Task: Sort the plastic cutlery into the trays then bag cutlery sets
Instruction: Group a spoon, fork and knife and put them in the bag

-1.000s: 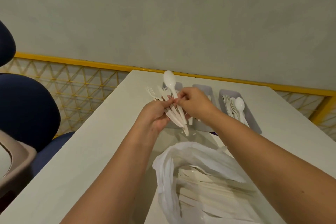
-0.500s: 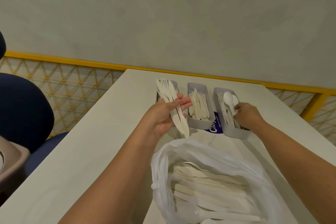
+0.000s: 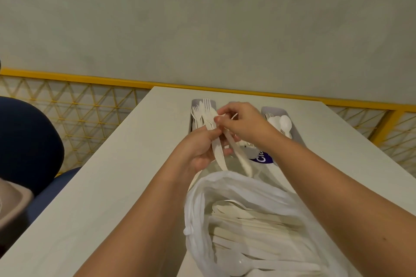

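Hands in view: two, the left hand [image 3: 198, 148] and the right hand [image 3: 243, 123]. Grey trays [image 3: 193, 108]: three, in one row; the middle unit was largely hidden. White plastic bag [image 3: 202, 198]: one. Table [image 3: 112, 186]: one. Blue chair [image 3: 27, 137]: one. Held cutlery [image 3: 219, 155], gripped between both hands: at least four pieces; the exact number could not be read. Spoons [image 3: 284, 121] in the rightmost tray: two bowls were distinguishable. The bag contained many overlapping pieces, not countable; one spoon bowl [image 3: 236, 264] was distinct.

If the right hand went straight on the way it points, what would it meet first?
Probably the cutlery bundle in the left hand, which the right hand is pinching; depth is unclear.
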